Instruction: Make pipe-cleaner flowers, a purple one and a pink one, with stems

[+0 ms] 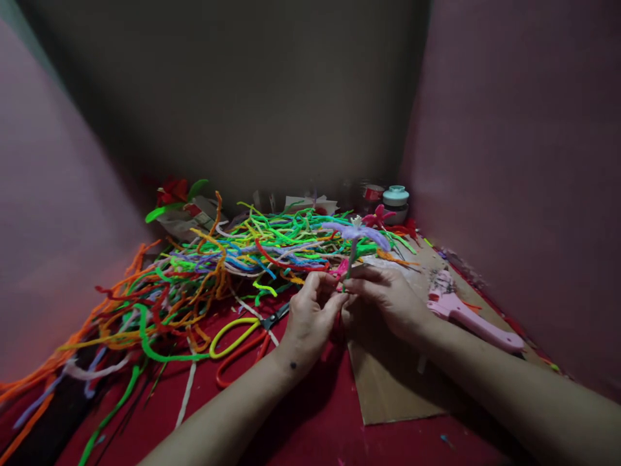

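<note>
A purple pipe-cleaner flower (358, 232) with a white centre stands upright on a thin green stem (350, 262). My left hand (310, 314) and my right hand (383, 301) meet at the foot of that stem, fingers pinched round it. Both hands hover over the red table surface (310, 414) and the edge of a brown cardboard sheet (388, 388). What the fingertips press besides the stem is hidden.
A big heap of loose pipe cleaners (218, 259) in many colours spreads across the left and middle. Yellow-handled scissors (242, 333) lie near my left hand. A pink glue gun (466, 317) rests at right. A pink flower (379, 217) and small jars (395, 200) stand behind. Walls close in.
</note>
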